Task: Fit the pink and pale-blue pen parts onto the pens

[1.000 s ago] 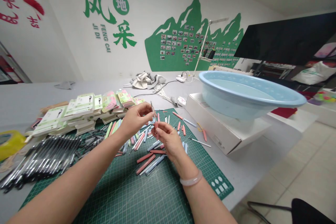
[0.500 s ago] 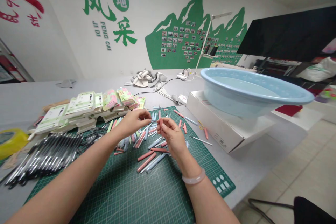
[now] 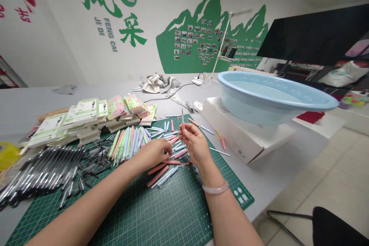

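Note:
Upright in my right hand is a pink pen barrel, pinched between thumb and fingers, with a thin clear and grey shaft rising from its top. My left hand is low over the loose pen parts, fingers curled down; the fingertips meet a pink pen part, and I cannot make out what is between them. Pink and blue barrels lie on the green cutting mat just below it. Behind my left wrist, green, pink, blue and purple pens lie in a row.
Black clear-bodied pens and small black parts spread at the left. Stacked card boxes stand behind them. At the right, a blue basin rests on a white carton. Grey cloths lie at the back.
My left hand has moved away from the pen in my right hand, down to the loose parts. The right hand still holds the pink barrel, slightly higher. The view has shifted a little.

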### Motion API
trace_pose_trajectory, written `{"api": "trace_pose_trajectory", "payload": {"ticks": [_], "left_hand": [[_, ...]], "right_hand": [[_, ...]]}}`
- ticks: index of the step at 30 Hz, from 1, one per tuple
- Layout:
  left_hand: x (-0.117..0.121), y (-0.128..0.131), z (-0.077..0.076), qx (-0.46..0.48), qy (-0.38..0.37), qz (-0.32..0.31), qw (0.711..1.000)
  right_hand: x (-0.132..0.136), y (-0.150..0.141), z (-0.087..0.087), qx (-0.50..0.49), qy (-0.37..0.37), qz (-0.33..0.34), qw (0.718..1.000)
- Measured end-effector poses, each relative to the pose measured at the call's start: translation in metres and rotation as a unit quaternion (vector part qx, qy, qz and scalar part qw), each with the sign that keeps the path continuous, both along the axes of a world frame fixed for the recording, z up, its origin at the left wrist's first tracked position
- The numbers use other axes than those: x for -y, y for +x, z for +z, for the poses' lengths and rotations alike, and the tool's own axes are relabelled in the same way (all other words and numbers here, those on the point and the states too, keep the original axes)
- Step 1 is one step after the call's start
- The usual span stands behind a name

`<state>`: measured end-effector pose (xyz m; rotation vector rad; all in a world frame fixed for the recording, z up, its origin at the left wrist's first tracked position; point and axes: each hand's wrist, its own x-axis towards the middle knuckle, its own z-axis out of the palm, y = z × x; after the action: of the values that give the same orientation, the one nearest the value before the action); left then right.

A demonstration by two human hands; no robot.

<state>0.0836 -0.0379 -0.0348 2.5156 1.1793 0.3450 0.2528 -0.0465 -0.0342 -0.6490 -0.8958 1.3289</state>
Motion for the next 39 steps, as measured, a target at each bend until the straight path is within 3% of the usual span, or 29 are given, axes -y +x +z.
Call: {"api": "trace_pose_trajectory", "payload": {"ticks": [5, 8, 12, 17, 20, 23, 27, 32, 39], "left_hand": [[0.010, 0.014, -0.011, -0.003, 0.031, 0.000, 1.000], [0.007, 0.012, -0.005, 0.034, 0.028, 0.015, 0.999], [-0.011, -0.010, 0.034, 0.173, -0.035, 0.061, 0.982], [-0.029, -0.028, 0.085, 0.395, -0.090, 0.082, 0.910], [-0.032, -0.024, 0.098, 0.460, -0.120, 0.071, 0.877], [-0.033, -0.019, 0.102, 0.475, -0.134, 0.062, 0.867], [-0.032, -0.016, 0.105, 0.466, -0.125, 0.055, 0.874], [-0.030, -0.014, 0.107, 0.408, -0.104, 0.048, 0.906], [-0.023, -0.004, 0.090, 0.307, -0.093, 0.041, 0.946]], "right_hand": [[0.001, -0.001, 0.000, -0.006, -0.006, -0.002, 1.000], [0.001, -0.001, 0.000, -0.003, -0.006, -0.003, 1.000], [0.000, -0.004, -0.002, 0.012, 0.000, -0.001, 1.000], [0.001, -0.009, -0.007, 0.037, 0.025, 0.013, 0.999], [0.002, -0.011, -0.008, 0.052, 0.030, 0.015, 0.998], [0.002, -0.013, -0.009, 0.059, 0.031, 0.015, 0.998], [0.001, -0.013, -0.009, 0.064, 0.036, 0.017, 0.997], [0.001, -0.013, -0.008, 0.071, 0.044, 0.015, 0.996], [0.002, -0.019, -0.012, 0.105, 0.044, 0.006, 0.993]]}}
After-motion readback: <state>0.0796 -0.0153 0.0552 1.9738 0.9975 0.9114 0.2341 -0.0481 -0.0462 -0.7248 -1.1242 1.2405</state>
